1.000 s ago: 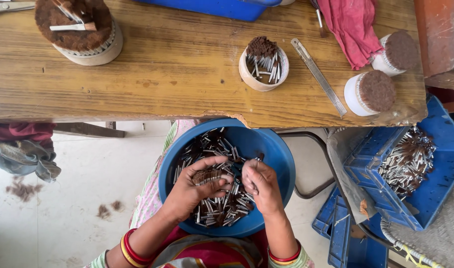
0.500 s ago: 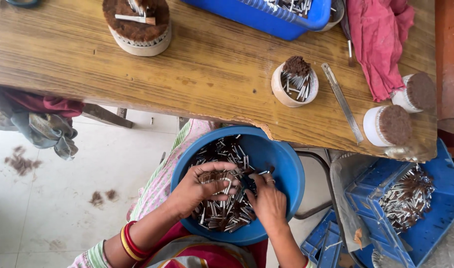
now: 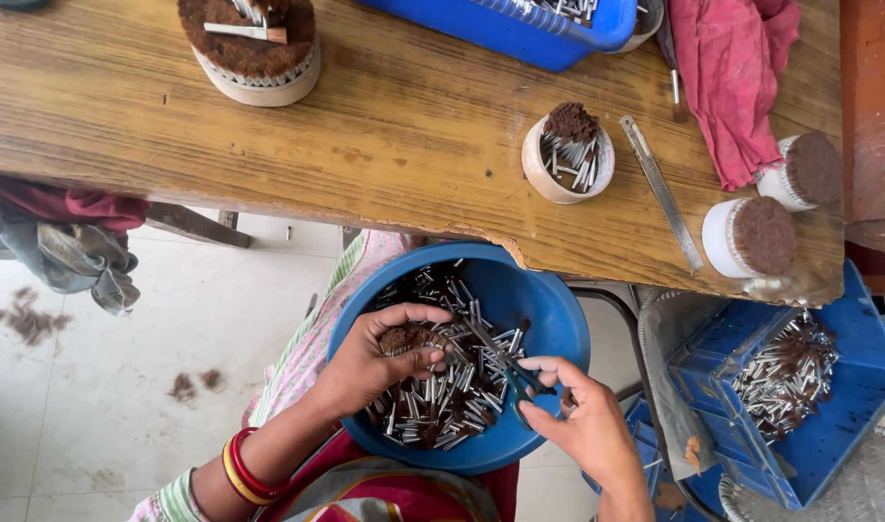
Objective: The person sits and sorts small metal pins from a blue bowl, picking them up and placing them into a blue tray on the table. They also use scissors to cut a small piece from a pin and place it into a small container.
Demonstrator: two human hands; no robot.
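Head view: the left hand [image 3: 370, 362] has its fingers closed around a tuft of brown fibre [image 3: 404, 338], at about ten o'clock inside the blue bowl [image 3: 549, 319] on the lap. The right hand [image 3: 582, 420], at four o'clock, grips small scissors [image 3: 505, 362] whose blades point at the tuft. The fibre looks light, soft and apt to shed, so pinching it low near its bound end seems best. Loose metal tubes [image 3: 442, 401] crowd the bowl. The table [image 3: 413, 145] edge overhangs the bowl's far rim, leaving room only toward the body.
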